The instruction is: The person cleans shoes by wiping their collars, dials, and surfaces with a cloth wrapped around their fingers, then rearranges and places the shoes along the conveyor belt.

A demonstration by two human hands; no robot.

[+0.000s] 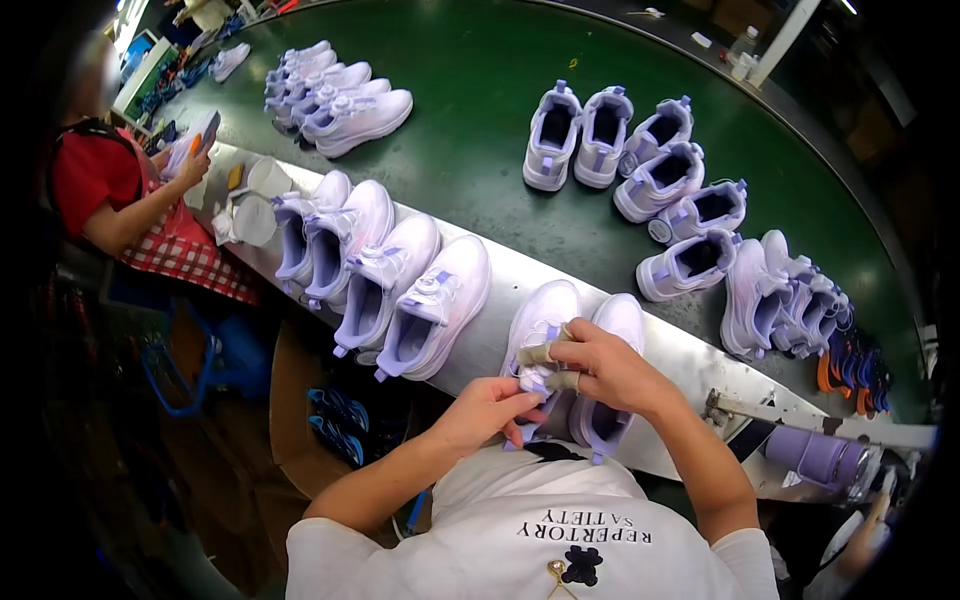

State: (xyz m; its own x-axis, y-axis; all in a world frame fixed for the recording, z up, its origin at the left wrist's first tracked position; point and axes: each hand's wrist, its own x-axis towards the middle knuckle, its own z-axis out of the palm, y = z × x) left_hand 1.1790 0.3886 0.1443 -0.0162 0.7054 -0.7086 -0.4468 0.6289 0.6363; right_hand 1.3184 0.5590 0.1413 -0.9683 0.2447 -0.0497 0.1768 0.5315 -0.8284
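Observation:
A white and lilac sneaker (545,309) stands on the metal ledge just in front of me, its toe pointing away. My left hand (488,408) pinches the sneaker's edge near the tongue and collar. From the other side, my right hand (605,368), with pale covers on some fingers, grips at the laces and tongue. The exact spot between the fingertips is partly hidden. Close on the right of it stands a matching sneaker (622,320), partly behind my right hand. To the left, a row of similar sneakers (450,290) stands on the same ledge.
Beyond the ledge runs a green conveyor belt (470,110) with several groups of sneakers (555,135). A lilac tumbler (815,455) lies beside a metal bar at right. Plastic cups (255,220) stand at left near a co-worker in red (100,180). A cardboard box (300,430) is below.

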